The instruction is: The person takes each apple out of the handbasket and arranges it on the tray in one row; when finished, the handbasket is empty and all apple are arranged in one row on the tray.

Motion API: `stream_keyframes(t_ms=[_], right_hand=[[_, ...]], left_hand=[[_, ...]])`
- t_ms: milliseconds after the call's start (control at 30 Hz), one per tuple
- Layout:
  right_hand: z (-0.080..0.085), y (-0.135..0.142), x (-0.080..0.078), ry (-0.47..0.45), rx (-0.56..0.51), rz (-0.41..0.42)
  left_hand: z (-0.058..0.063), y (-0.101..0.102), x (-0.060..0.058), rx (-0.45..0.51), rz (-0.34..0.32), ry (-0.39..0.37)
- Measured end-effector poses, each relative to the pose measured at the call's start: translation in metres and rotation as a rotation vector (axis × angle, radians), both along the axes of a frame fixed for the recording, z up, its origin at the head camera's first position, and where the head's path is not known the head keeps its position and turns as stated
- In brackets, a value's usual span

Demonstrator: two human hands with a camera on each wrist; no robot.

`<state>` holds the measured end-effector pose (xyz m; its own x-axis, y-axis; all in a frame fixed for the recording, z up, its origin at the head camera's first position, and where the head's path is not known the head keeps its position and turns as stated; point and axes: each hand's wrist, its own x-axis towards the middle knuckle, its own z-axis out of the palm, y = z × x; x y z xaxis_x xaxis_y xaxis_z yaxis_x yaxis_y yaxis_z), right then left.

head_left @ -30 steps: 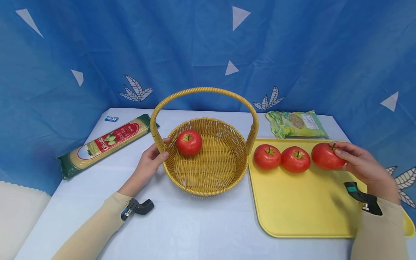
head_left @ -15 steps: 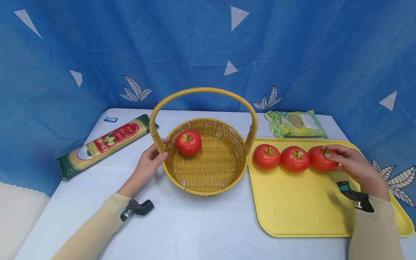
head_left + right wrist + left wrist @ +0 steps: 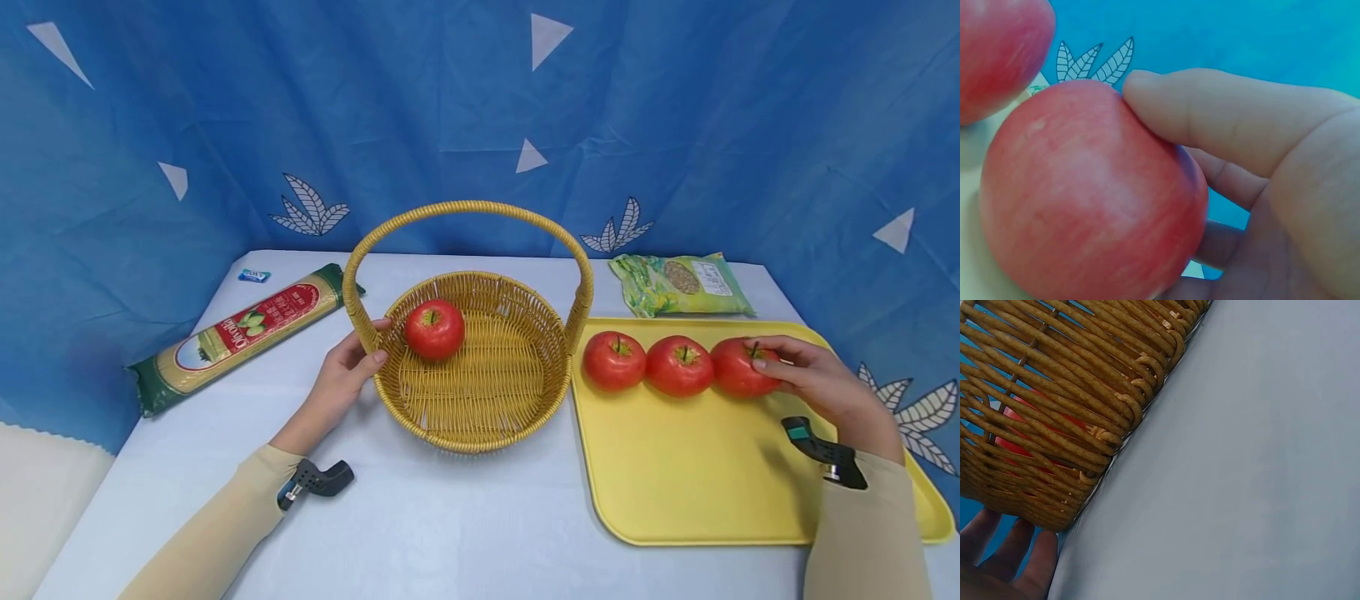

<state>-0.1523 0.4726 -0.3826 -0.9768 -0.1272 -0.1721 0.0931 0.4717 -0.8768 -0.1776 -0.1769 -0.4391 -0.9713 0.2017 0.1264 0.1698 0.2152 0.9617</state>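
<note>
My left hand [image 3: 351, 364] holds the left side of a round wicker basket [image 3: 480, 429], thumb near the rim by the foot of its tall handle. In the left wrist view its fingertips [image 3: 1041, 556] touch the outer weave. One red apple [image 3: 435, 330] lies inside, against the basket's left wall. On the yellow tray [image 3: 690, 483] stand three red apples in a row: a left apple [image 3: 614, 362], a middle apple [image 3: 679, 367] and a right apple [image 3: 738, 371]. Around the right apple my right hand [image 3: 832, 387] curls its thumb and fingers, as the right wrist view confirms.
A pack of spaghetti [image 3: 243, 337] lies slanted to the left of the basket, with a small blue packet [image 3: 254, 275] behind it. Behind the tray is a green and yellow bag [image 3: 681, 286]. A blue curtain [image 3: 450, 100] hangs at the back of the white table [image 3: 435, 533].
My right hand has carried its apple left, up against the middle apple, and has barely moved over the last half second. The left hand and basket have stayed in place.
</note>
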Motion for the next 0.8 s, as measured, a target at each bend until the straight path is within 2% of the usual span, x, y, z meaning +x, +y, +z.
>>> stream_keyframes(t_ms=[300,600,800], right_hand=[[-0.0106,0.0088,0.0003,0.014,-0.225,0.107],[-0.0088,0.0063,0.0003,0.015,-0.174,0.093],[-0.0104,0.0063,-0.0001,0.032,-0.267,0.116]], left_hand=[[0.0009,0.0005,0.001,-0.014,0.0,0.005],[0.0004,0.0003,0.0013,-0.009,0.009,-0.005],[-0.0007,-0.0002,0.0008,-0.011,0.004,-0.001]])
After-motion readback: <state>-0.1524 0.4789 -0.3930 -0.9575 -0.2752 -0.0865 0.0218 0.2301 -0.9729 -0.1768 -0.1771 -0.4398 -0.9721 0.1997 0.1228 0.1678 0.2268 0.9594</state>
